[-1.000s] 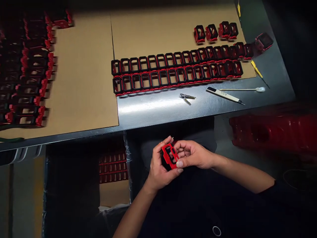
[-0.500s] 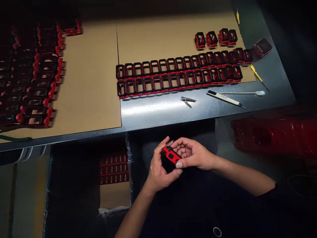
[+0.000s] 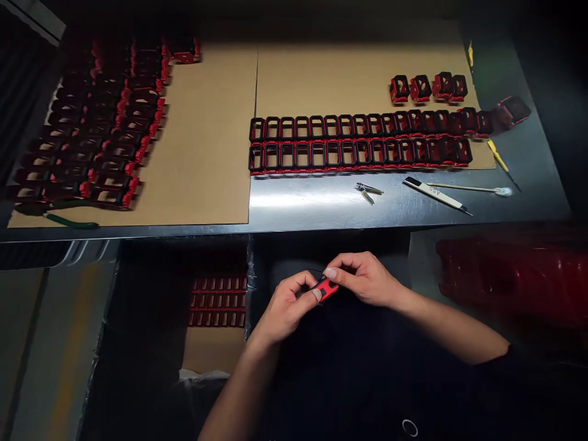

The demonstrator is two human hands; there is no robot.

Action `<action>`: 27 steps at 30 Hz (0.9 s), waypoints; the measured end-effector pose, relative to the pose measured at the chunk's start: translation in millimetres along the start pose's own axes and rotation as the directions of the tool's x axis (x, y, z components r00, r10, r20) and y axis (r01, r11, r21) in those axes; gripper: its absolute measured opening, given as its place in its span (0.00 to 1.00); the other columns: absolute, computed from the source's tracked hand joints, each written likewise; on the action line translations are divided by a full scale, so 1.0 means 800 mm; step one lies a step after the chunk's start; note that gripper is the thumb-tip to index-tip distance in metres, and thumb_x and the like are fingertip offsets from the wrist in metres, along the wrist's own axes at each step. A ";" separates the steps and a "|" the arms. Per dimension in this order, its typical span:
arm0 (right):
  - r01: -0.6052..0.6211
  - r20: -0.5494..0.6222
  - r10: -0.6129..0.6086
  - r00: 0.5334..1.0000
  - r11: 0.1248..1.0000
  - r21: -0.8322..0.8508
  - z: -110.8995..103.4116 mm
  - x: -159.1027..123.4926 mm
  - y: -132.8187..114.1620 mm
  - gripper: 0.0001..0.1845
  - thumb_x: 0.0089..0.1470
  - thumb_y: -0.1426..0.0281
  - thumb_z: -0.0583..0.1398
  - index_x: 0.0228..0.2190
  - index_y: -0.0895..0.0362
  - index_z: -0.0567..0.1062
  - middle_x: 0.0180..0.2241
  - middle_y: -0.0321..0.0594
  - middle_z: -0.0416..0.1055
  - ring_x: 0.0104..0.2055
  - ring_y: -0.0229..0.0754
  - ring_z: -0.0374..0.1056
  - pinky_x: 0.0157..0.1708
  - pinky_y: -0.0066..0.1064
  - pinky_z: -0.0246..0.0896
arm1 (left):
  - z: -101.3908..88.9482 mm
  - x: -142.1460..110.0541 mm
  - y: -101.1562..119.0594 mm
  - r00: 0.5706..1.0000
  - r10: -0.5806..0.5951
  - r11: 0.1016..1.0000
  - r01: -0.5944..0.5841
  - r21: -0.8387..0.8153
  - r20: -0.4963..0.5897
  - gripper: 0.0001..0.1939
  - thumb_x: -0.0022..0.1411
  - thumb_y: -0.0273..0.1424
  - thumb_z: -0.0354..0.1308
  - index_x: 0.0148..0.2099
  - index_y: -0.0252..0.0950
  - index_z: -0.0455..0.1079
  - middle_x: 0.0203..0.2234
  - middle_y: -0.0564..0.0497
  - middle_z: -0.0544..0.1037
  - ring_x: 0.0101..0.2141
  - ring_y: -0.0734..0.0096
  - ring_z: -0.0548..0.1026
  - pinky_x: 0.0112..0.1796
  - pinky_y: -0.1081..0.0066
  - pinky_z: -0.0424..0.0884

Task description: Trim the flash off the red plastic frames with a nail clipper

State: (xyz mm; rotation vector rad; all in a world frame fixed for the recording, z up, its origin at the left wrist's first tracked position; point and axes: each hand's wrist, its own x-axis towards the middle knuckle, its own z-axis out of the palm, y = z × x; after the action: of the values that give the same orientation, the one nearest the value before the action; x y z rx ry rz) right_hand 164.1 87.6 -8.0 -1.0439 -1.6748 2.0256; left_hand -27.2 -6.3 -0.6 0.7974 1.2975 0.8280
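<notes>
In front of my body, below the table edge, I hold a small red and black plastic frame (image 3: 329,288) with both hands. My left hand (image 3: 290,306) pinches its left end, thumb on the red face. At the upper right end my right hand (image 3: 367,278) grips it between thumb and curled fingers. A thin dark line arcs above the frame; I cannot tell what it is. Two long rows of similar black-rimmed red frames (image 3: 316,155) stand on the table beyond my hands.
Cardboard sheets (image 3: 211,153) cover much of the metal table (image 3: 312,205). Nippers (image 3: 369,191), a white knife-like tool (image 3: 436,195), a cotton swab (image 3: 478,187) and a yellow screwdriver (image 3: 500,160) lie right. Green-handled pliers (image 3: 73,222) lie left, by more frames (image 3: 114,184). A box (image 3: 214,349) holds others below.
The frame has been turned in my hands, its red face now tilting up to the right. My right thumb has moved to its upper end. The camera view has shifted left.
</notes>
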 end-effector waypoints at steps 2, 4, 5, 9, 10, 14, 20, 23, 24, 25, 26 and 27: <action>0.047 0.037 -0.046 0.998 0.998 -0.035 0.003 0.001 -0.002 0.25 0.59 0.49 0.63 0.42 0.60 0.81 0.32 0.41 0.77 0.30 0.35 0.69 0.30 0.24 0.63 | 0.006 -0.001 -0.006 1.000 -0.025 0.977 0.021 -0.214 -0.013 0.17 0.60 0.43 0.64 0.28 0.35 0.69 0.24 0.52 0.74 0.28 0.70 0.71 0.34 0.70 0.67; 0.068 0.054 -0.066 0.996 0.997 -0.031 0.006 0.002 -0.001 0.29 0.57 0.50 0.66 0.49 0.59 0.79 0.38 0.42 0.78 0.32 0.37 0.71 0.32 0.26 0.66 | 0.014 -0.002 -0.010 0.998 -0.060 0.920 0.050 -0.389 -0.013 0.19 0.59 0.44 0.65 0.27 0.35 0.69 0.24 0.51 0.75 0.28 0.69 0.72 0.35 0.69 0.69; 0.068 0.046 -0.067 0.997 0.997 -0.027 0.007 0.003 0.001 0.29 0.57 0.50 0.66 0.50 0.59 0.79 0.38 0.43 0.78 0.32 0.37 0.72 0.32 0.26 0.67 | 0.019 -0.002 -0.012 0.997 -0.077 0.892 0.068 -0.448 -0.003 0.19 0.58 0.44 0.65 0.28 0.34 0.69 0.24 0.51 0.75 0.29 0.68 0.73 0.35 0.69 0.70; -0.029 -0.014 0.031 0.999 0.989 0.144 0.013 0.014 0.010 0.33 0.60 0.43 0.59 0.42 0.61 0.81 0.31 0.43 0.78 0.30 0.37 0.72 0.31 0.27 0.68 | 0.028 -0.006 -0.016 0.994 -0.096 0.783 0.110 -0.612 0.056 0.17 0.57 0.42 0.67 0.31 0.33 0.72 0.26 0.48 0.77 0.30 0.65 0.76 0.39 0.64 0.74; -0.063 -0.021 0.069 0.997 0.974 0.216 0.013 0.017 0.013 0.35 0.58 0.41 0.60 0.42 0.62 0.81 0.31 0.43 0.78 0.28 0.36 0.71 0.29 0.26 0.67 | 0.028 -0.007 -0.018 0.993 -0.092 0.743 0.119 -0.659 0.076 0.16 0.58 0.42 0.67 0.31 0.33 0.72 0.26 0.48 0.78 0.30 0.65 0.77 0.39 0.63 0.74; -0.147 -0.022 0.170 0.985 0.903 0.404 0.013 0.027 0.019 0.36 0.49 0.41 0.67 0.41 0.62 0.80 0.32 0.43 0.78 0.26 0.34 0.71 0.26 0.23 0.65 | 0.023 -0.011 -0.024 0.994 -0.058 0.618 0.108 -0.779 0.092 0.14 0.60 0.42 0.63 0.34 0.35 0.73 0.27 0.47 0.80 0.29 0.63 0.78 0.39 0.57 0.76; -0.253 0.013 0.270 0.963 0.886 0.388 0.016 0.028 0.029 0.33 0.43 0.44 0.72 0.35 0.62 0.80 0.32 0.45 0.79 0.28 0.36 0.73 0.28 0.24 0.67 | 0.014 -0.030 -0.039 0.991 -0.108 0.671 0.012 -0.741 -0.081 0.16 0.62 0.45 0.56 0.36 0.37 0.73 0.28 0.46 0.80 0.28 0.62 0.76 0.39 0.51 0.76; -0.287 -0.001 0.305 0.952 0.898 0.334 0.013 0.029 0.037 0.32 0.42 0.45 0.73 0.36 0.61 0.81 0.33 0.45 0.79 0.29 0.37 0.73 0.29 0.25 0.68 | -0.024 -0.055 -0.058 0.955 -0.112 0.780 -0.087 -0.620 -0.275 0.22 0.61 0.51 0.56 0.44 0.38 0.74 0.34 0.44 0.80 0.32 0.59 0.78 0.41 0.47 0.76; -0.293 -0.009 0.311 0.950 0.903 0.315 0.012 0.030 0.040 0.31 0.43 0.46 0.73 0.36 0.60 0.81 0.33 0.45 0.79 0.30 0.37 0.73 0.30 0.25 0.68 | -0.047 -0.066 -0.066 0.906 -0.114 0.846 -0.127 -0.519 -0.408 0.25 0.61 0.53 0.55 0.47 0.38 0.74 0.37 0.43 0.80 0.34 0.58 0.78 0.42 0.47 0.76; -0.299 -0.015 0.318 0.948 0.907 0.297 0.010 0.031 0.043 0.31 0.43 0.47 0.73 0.37 0.60 0.81 0.34 0.46 0.79 0.31 0.37 0.73 0.31 0.26 0.69 | -0.073 -0.079 -0.077 0.821 -0.109 0.910 -0.144 -0.388 -0.560 0.28 0.61 0.55 0.54 0.51 0.39 0.73 0.40 0.42 0.80 0.37 0.58 0.79 0.43 0.49 0.76; -0.308 -0.023 0.327 0.945 0.909 0.282 0.008 0.032 0.045 0.30 0.43 0.47 0.73 0.38 0.59 0.81 0.34 0.46 0.79 0.31 0.38 0.73 0.32 0.26 0.69 | -0.101 -0.093 -0.089 0.686 -0.109 0.973 -0.076 -0.219 -0.719 0.30 0.63 0.57 0.51 0.52 0.39 0.72 0.43 0.42 0.80 0.40 0.59 0.79 0.45 0.53 0.76; -0.319 -0.032 0.340 0.940 0.908 0.271 0.007 0.033 0.047 0.30 0.42 0.48 0.74 0.38 0.59 0.81 0.35 0.46 0.79 0.32 0.38 0.73 0.32 0.26 0.69 | -0.129 -0.108 -0.104 0.589 -0.131 0.987 0.000 -0.162 -0.798 0.30 0.65 0.57 0.51 0.53 0.39 0.71 0.46 0.41 0.79 0.44 0.60 0.78 0.47 0.56 0.76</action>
State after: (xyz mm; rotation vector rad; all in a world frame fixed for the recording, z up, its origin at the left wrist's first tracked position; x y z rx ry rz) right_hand 150.1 90.6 -51.9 -1.3613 -1.2082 2.2998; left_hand -131.1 -118.0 -41.7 0.2042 2.0298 1.2898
